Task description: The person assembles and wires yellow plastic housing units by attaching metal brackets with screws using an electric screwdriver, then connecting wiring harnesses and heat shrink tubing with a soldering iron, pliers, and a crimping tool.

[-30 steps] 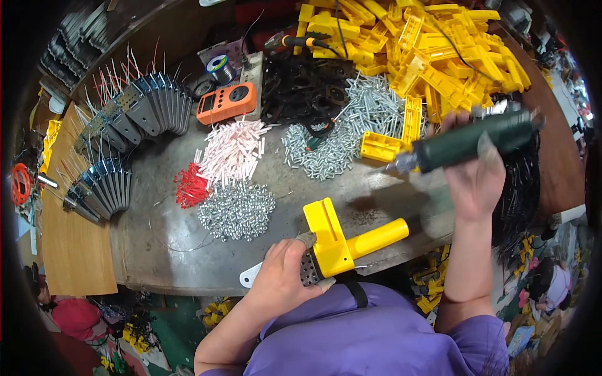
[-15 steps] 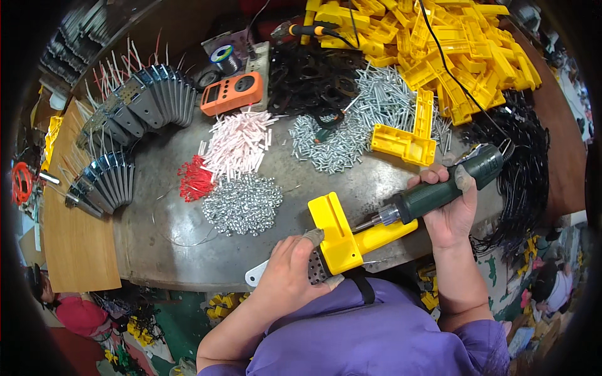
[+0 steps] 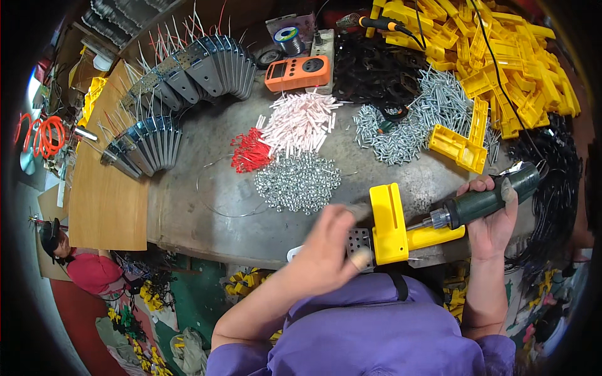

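My right hand [image 3: 492, 233] is wrapped round a dark green electric screwdriver [image 3: 486, 203], its bit angled down to the left against or just over a yellow T-shaped plastic housing [image 3: 390, 219]. The housing lies at the table's near edge, its long arm running right beneath the tool. A perforated metal plate [image 3: 359, 243] sticks out from the housing's left side, and its pale end shows past my wrist. Over that plate is my left hand [image 3: 326, 250], slightly blurred, thumb and fingers apart. It appears to hold nothing; covered fingertips show on it.
Beyond lie piles of silver nuts [image 3: 298, 182], red sleeves [image 3: 251, 150], pale tubes [image 3: 301, 122] and screws [image 3: 401, 135]. An orange multimeter [image 3: 298, 73] and solder spool [image 3: 288, 41] stand behind. Yellow housings [image 3: 508, 62] and black cables [image 3: 555, 182] fill the right; wired metal parts [image 3: 188, 72] stand left.
My left hand has let go of the housing and plate, its fingers spreading. The whole view has shifted, so the table things appear farther right. My right hand still grips the screwdriver.
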The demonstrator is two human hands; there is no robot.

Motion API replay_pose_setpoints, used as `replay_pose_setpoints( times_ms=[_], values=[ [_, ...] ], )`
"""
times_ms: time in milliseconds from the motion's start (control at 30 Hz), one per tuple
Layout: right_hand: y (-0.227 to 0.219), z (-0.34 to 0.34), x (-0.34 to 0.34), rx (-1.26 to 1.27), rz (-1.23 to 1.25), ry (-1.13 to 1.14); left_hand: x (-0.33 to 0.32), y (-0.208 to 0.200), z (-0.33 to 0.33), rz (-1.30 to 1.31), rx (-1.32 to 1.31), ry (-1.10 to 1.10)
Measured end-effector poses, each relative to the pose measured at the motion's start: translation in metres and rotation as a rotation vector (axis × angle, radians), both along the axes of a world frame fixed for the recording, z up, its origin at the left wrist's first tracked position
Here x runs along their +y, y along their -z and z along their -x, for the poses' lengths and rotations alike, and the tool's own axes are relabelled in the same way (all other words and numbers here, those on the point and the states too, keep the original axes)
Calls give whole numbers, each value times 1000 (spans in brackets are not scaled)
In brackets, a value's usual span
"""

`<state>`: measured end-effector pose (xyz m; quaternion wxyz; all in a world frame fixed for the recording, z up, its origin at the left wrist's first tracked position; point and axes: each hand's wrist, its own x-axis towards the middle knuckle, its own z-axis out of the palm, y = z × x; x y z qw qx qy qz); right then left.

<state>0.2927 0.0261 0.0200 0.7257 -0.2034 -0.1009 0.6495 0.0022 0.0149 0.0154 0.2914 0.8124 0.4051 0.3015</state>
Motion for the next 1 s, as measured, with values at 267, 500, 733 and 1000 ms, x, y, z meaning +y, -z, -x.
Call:
replay_pose_setpoints(
  times_ms=[267,500,733,1000],
  values=[
    [4,-1,-1,29,-8,1,8,-5,55,-50,391,-174],
    [1,2,-1,14,-10,5,14,4,45,-166,257,-98],
    [-1,3,-2,3,25,49,-1,18,7,164,-150,27],
    [2,5,-1,29,2,50,1,21,2,82,-148,8]
  ],
)
